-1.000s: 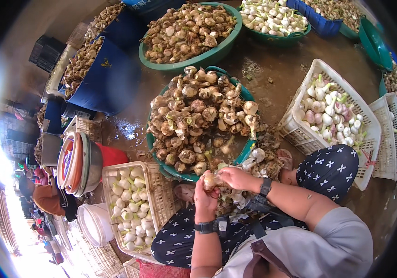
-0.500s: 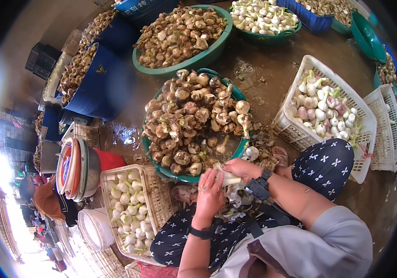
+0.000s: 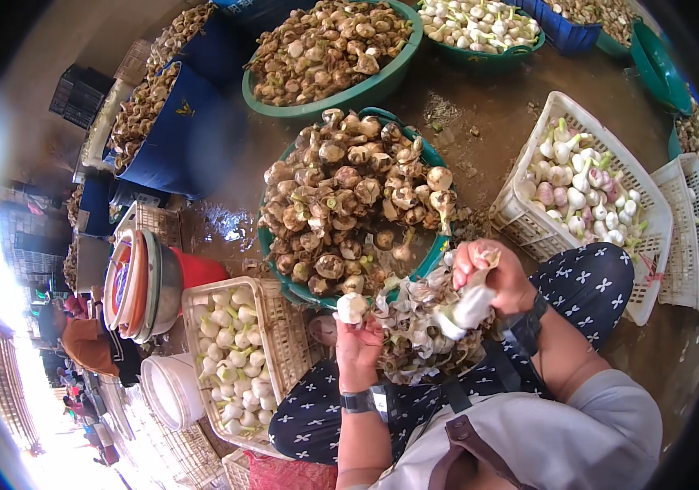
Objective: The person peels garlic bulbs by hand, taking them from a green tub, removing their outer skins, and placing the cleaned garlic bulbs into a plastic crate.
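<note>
My left hand point(image 3: 358, 347) is closed round a pale, cleaned garlic bulb point(image 3: 352, 308), held up at the near edge of a green basin point(image 3: 438, 255). That basin is heaped with brown, unpeeled garlic bulbs point(image 3: 333, 196). Off to the right, my right hand point(image 3: 506, 278) is closed on a whitish, elongated thing point(image 3: 468, 312) smeared by motion, its kind unclear; a tan, skin-like piece shows at the fingers. Between the hands, over my lap, lies a pile of loose garlic skins point(image 3: 423, 335).
A white crate point(image 3: 272, 318) of trimmed white bulbs stands at my left, another crate point(image 3: 558, 102) of white and purplish bulbs at right. Farther off are a larger green basin point(image 3: 276, 106), a blue tub point(image 3: 166, 135) and a green tub point(image 3: 521, 52), all holding garlic. A white bucket point(image 3: 171, 392) stands at left.
My hands, close together at the basin's near edge before, are now apart. The left holds the bulb up; the right has swung right with the whitish thing. The view has shifted slightly.
</note>
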A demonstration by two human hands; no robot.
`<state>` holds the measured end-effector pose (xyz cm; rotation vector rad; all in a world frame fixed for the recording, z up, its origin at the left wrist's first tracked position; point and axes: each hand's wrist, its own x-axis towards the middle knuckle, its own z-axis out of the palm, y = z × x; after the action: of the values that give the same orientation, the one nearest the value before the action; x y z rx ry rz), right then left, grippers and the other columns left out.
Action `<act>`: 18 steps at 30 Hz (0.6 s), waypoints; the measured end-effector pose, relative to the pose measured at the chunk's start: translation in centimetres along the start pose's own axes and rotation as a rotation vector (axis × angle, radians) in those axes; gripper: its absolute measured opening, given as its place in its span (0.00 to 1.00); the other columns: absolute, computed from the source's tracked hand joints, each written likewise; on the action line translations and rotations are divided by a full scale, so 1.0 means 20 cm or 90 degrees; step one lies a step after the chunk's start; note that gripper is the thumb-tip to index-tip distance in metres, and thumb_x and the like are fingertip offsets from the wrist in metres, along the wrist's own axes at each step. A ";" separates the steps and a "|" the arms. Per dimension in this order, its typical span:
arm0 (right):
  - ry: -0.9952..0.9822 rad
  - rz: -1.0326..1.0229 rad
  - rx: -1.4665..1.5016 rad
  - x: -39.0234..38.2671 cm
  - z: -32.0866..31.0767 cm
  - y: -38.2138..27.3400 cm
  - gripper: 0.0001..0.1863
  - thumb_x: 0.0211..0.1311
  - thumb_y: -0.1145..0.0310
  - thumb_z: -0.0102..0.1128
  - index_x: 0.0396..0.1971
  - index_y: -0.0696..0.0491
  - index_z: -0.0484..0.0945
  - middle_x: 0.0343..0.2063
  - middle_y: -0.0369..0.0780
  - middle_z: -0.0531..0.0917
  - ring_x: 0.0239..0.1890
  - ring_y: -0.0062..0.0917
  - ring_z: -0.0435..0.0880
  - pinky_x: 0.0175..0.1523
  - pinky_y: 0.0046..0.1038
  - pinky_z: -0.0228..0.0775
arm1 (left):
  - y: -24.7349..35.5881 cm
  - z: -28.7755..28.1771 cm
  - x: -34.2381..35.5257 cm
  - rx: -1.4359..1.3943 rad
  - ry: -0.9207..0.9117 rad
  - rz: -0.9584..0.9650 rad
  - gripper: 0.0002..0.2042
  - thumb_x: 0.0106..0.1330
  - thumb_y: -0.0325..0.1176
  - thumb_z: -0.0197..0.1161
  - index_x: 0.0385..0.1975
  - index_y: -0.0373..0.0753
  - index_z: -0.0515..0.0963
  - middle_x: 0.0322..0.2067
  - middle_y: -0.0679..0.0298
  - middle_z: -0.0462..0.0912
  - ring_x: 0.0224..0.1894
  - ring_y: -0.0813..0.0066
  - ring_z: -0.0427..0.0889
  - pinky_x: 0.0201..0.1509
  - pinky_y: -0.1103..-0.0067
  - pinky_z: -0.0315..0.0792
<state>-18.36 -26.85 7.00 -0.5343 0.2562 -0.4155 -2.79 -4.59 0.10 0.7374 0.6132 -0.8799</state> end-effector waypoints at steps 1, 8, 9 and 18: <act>-0.038 0.008 -0.206 0.00 -0.01 -0.03 0.15 0.56 0.57 0.54 0.16 0.51 0.71 0.21 0.37 0.74 0.26 0.23 0.75 0.32 0.26 0.70 | 0.01 0.00 -0.01 -0.009 -0.036 0.001 0.17 0.66 0.46 0.49 0.44 0.39 0.71 0.35 0.66 0.77 0.33 0.76 0.76 0.29 0.82 0.72; -0.089 0.009 -0.880 0.10 0.19 0.37 0.23 0.58 0.48 0.50 0.20 0.55 0.75 0.16 0.43 0.76 0.21 0.39 0.76 0.26 0.35 0.66 | -0.11 0.18 -0.12 0.304 0.065 0.342 0.13 0.66 0.46 0.49 0.29 0.43 0.68 0.24 0.71 0.71 0.23 0.81 0.68 0.22 0.85 0.62; -0.084 0.086 -0.772 0.11 0.22 0.39 0.21 0.58 0.51 0.52 0.20 0.55 0.74 0.16 0.44 0.76 0.20 0.38 0.76 0.26 0.35 0.65 | -0.12 0.19 -0.14 0.428 0.045 0.465 0.13 0.66 0.45 0.49 0.28 0.43 0.68 0.25 0.70 0.71 0.26 0.81 0.70 0.22 0.87 0.63; -0.204 0.043 -1.311 0.03 -0.04 0.37 0.18 0.52 0.51 0.55 0.20 0.53 0.75 0.16 0.42 0.77 0.22 0.39 0.78 0.25 0.36 0.69 | 0.03 0.18 -0.16 0.107 0.064 0.180 0.14 0.67 0.46 0.47 0.23 0.45 0.68 0.12 0.74 0.64 0.11 0.86 0.59 0.12 0.86 0.52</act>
<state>-15.78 -21.67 2.36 -2.5669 0.3223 0.1761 -3.22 -5.78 4.82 0.9987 0.5126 -0.6405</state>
